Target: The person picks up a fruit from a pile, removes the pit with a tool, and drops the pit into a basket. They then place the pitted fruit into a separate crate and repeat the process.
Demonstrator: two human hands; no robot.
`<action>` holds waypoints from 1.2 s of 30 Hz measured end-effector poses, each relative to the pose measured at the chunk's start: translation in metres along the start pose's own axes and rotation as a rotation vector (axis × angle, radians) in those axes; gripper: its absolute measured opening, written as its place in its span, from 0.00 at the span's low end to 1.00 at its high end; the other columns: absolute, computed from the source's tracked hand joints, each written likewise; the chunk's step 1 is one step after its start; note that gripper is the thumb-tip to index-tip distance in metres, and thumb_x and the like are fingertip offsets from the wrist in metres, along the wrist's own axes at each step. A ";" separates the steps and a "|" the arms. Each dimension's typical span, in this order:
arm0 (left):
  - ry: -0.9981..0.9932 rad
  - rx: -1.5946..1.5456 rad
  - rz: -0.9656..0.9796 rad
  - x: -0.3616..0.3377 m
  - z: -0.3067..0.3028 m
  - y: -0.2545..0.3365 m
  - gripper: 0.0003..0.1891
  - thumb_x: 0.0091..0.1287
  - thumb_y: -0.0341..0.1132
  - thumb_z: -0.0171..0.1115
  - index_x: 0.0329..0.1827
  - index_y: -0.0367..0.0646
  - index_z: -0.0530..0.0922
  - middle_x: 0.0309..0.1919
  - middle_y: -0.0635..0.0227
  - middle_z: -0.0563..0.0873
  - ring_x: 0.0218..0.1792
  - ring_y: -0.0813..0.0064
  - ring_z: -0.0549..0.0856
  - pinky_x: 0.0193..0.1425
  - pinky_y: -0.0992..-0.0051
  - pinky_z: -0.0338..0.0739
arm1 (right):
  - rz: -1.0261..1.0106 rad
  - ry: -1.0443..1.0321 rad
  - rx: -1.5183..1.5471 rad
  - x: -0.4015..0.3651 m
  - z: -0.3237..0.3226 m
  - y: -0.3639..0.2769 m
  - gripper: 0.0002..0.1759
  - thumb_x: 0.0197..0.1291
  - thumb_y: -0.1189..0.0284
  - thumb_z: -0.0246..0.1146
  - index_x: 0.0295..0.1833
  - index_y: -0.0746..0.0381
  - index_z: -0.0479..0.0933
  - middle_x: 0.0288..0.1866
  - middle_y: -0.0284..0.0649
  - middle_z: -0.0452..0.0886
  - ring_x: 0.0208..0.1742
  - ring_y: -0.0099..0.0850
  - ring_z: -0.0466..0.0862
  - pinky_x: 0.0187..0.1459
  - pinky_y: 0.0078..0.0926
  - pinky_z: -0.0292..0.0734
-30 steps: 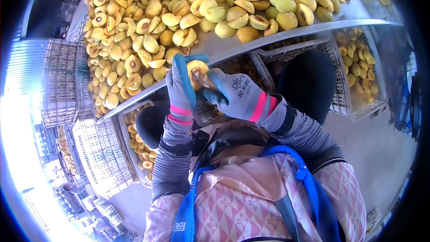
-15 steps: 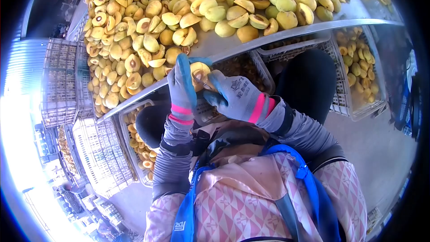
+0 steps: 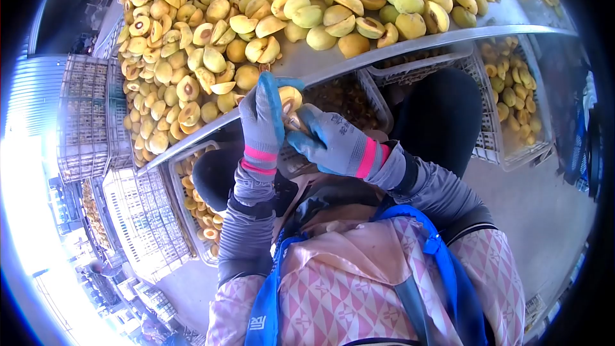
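My left hand (image 3: 261, 118), in a grey glove with blue fingers and a pink cuff band, is closed around a halved yellow peach (image 3: 289, 97). The cut face is turned toward my right hand (image 3: 333, 141), gloved the same way. Its fingers are curled in a grip right at the lower edge of the fruit. A small brownish, shiny piece shows between the two hands; I cannot tell whether it is a tool or part of the fruit. Both hands are just in front of the metal table edge (image 3: 359, 61), over my lap.
Peach halves (image 3: 218, 57), many with pits showing, are heaped across the table. Below its edge stand plastic crates of fruit, one at the right (image 3: 512, 154) and one by my left knee (image 3: 198, 202). White crates (image 3: 147, 218) and stacked crates (image 3: 86, 115) line the left side.
The peach half has shifted slightly up and right and is more tilted. My right hand has turned a little, its fingers now lower against the fruit.
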State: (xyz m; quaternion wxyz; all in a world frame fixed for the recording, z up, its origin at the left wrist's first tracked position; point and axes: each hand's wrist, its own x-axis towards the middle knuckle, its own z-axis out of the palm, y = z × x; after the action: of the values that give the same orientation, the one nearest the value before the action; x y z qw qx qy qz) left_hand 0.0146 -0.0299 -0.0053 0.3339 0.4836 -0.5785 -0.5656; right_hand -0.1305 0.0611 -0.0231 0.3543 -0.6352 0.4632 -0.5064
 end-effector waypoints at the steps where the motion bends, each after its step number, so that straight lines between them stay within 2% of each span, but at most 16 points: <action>1: 0.000 -0.001 0.000 0.003 -0.001 -0.008 0.29 0.66 0.35 0.65 0.69 0.37 0.67 0.48 0.58 0.81 0.42 0.69 0.81 0.46 0.70 0.79 | 0.060 -0.016 0.128 0.001 0.000 -0.002 0.20 0.63 0.67 0.62 0.55 0.67 0.70 0.39 0.54 0.82 0.40 0.54 0.82 0.40 0.45 0.77; 3: -0.006 0.242 0.281 0.010 -0.003 -0.022 0.23 0.68 0.32 0.63 0.65 0.38 0.71 0.47 0.58 0.81 0.39 0.76 0.81 0.41 0.75 0.80 | 0.089 0.011 0.284 0.005 0.003 -0.001 0.20 0.63 0.67 0.61 0.56 0.67 0.70 0.40 0.54 0.82 0.41 0.53 0.83 0.41 0.44 0.77; 5: -0.008 0.294 0.375 0.008 -0.002 -0.014 0.22 0.69 0.31 0.61 0.65 0.38 0.72 0.49 0.58 0.81 0.41 0.76 0.82 0.43 0.76 0.80 | 0.119 0.042 0.439 0.008 0.002 -0.003 0.20 0.63 0.68 0.61 0.57 0.67 0.71 0.41 0.54 0.82 0.42 0.52 0.83 0.43 0.43 0.77; 7: -0.028 0.395 0.567 0.004 0.010 0.010 0.20 0.71 0.29 0.58 0.65 0.37 0.72 0.52 0.59 0.81 0.45 0.77 0.82 0.47 0.79 0.80 | 0.330 -0.016 0.516 0.010 -0.005 -0.010 0.18 0.64 0.68 0.60 0.55 0.67 0.72 0.40 0.54 0.82 0.42 0.50 0.83 0.43 0.41 0.76; 8: 0.024 -0.010 0.429 -0.007 0.024 0.012 0.19 0.72 0.31 0.57 0.62 0.33 0.73 0.51 0.62 0.82 0.45 0.77 0.82 0.49 0.78 0.80 | 0.332 -0.011 0.516 0.009 -0.005 -0.008 0.18 0.64 0.68 0.60 0.55 0.67 0.72 0.40 0.54 0.82 0.42 0.50 0.83 0.43 0.41 0.76; 14: -0.003 0.036 0.314 -0.015 0.005 -0.006 0.24 0.74 0.47 0.54 0.55 0.30 0.77 0.47 0.60 0.84 0.43 0.77 0.83 0.49 0.78 0.80 | 0.343 -0.261 0.298 0.010 -0.015 0.001 0.18 0.64 0.64 0.61 0.52 0.66 0.72 0.37 0.53 0.81 0.40 0.52 0.83 0.41 0.43 0.77; 16: 0.011 0.067 0.226 -0.015 0.005 -0.008 0.25 0.76 0.49 0.50 0.52 0.30 0.79 0.46 0.60 0.86 0.43 0.77 0.83 0.51 0.77 0.79 | -0.117 -0.045 -0.014 0.010 -0.008 0.013 0.16 0.64 0.64 0.63 0.47 0.64 0.72 0.31 0.51 0.78 0.29 0.48 0.80 0.31 0.41 0.73; 20: 0.050 0.114 0.229 -0.017 0.009 -0.005 0.24 0.76 0.48 0.50 0.51 0.30 0.79 0.45 0.61 0.86 0.43 0.78 0.83 0.50 0.78 0.78 | 0.040 -0.156 -0.132 0.006 -0.012 0.010 0.16 0.63 0.63 0.63 0.47 0.63 0.73 0.34 0.55 0.79 0.37 0.56 0.79 0.34 0.48 0.73; 22: 0.089 0.257 0.435 -0.014 0.011 -0.005 0.18 0.75 0.42 0.53 0.50 0.33 0.80 0.37 0.65 0.85 0.37 0.81 0.82 0.40 0.80 0.79 | -0.021 -0.030 -0.216 0.004 -0.004 0.015 0.15 0.63 0.63 0.63 0.48 0.62 0.73 0.33 0.53 0.79 0.36 0.55 0.80 0.34 0.47 0.73; 26: 0.116 0.324 0.376 -0.019 0.012 0.006 0.21 0.76 0.43 0.49 0.50 0.30 0.80 0.44 0.61 0.86 0.42 0.77 0.82 0.49 0.77 0.76 | 0.089 0.041 -0.254 0.001 0.001 0.007 0.13 0.65 0.64 0.61 0.47 0.62 0.74 0.34 0.54 0.79 0.36 0.55 0.79 0.34 0.44 0.74; 29: 0.038 0.377 0.415 -0.018 0.006 0.007 0.21 0.75 0.42 0.49 0.49 0.29 0.80 0.45 0.59 0.86 0.42 0.75 0.83 0.50 0.75 0.77 | 0.089 -0.048 -0.036 0.007 -0.011 0.010 0.14 0.64 0.64 0.59 0.49 0.62 0.74 0.33 0.49 0.82 0.32 0.51 0.82 0.33 0.43 0.76; 31: -0.059 0.415 0.669 -0.012 0.001 0.004 0.15 0.71 0.38 0.56 0.50 0.35 0.82 0.39 0.58 0.87 0.34 0.69 0.85 0.44 0.73 0.78 | 0.238 -0.233 0.277 0.009 -0.015 0.018 0.13 0.66 0.65 0.58 0.47 0.63 0.76 0.30 0.48 0.81 0.29 0.47 0.81 0.34 0.42 0.75; 32: -0.105 0.339 0.594 -0.014 0.001 0.004 0.16 0.70 0.40 0.57 0.49 0.35 0.83 0.40 0.58 0.88 0.33 0.68 0.85 0.43 0.73 0.78 | 0.193 -0.215 0.438 0.009 -0.014 0.019 0.13 0.67 0.63 0.58 0.45 0.62 0.77 0.25 0.40 0.78 0.22 0.34 0.77 0.27 0.32 0.73; 33: -0.106 0.338 0.593 -0.015 0.000 0.003 0.16 0.70 0.40 0.57 0.49 0.35 0.83 0.40 0.58 0.88 0.33 0.68 0.85 0.43 0.73 0.78 | 0.195 -0.214 0.438 0.008 -0.018 0.019 0.13 0.67 0.63 0.58 0.45 0.62 0.77 0.25 0.40 0.78 0.22 0.34 0.77 0.27 0.32 0.73; 35: -0.149 0.282 0.610 -0.016 -0.001 -0.001 0.17 0.71 0.40 0.56 0.49 0.34 0.83 0.41 0.57 0.88 0.33 0.69 0.86 0.42 0.73 0.78 | 0.452 -0.447 0.892 0.007 -0.030 0.016 0.11 0.68 0.64 0.57 0.42 0.61 0.77 0.23 0.29 0.73 0.19 0.20 0.70 0.20 0.21 0.66; 36: -0.150 0.281 0.612 -0.015 -0.001 -0.006 0.17 0.71 0.40 0.56 0.49 0.34 0.83 0.41 0.57 0.88 0.33 0.69 0.86 0.42 0.73 0.78 | 0.451 -0.446 0.890 0.008 -0.032 0.010 0.11 0.68 0.64 0.57 0.42 0.61 0.77 0.23 0.29 0.73 0.19 0.20 0.70 0.20 0.21 0.66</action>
State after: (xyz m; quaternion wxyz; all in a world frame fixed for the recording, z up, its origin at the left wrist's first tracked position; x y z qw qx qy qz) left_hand 0.0217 -0.0156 -0.0085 0.3749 0.2860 -0.7918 -0.3882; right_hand -0.1634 0.0511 -0.0225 0.7784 -0.4007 0.2425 -0.4179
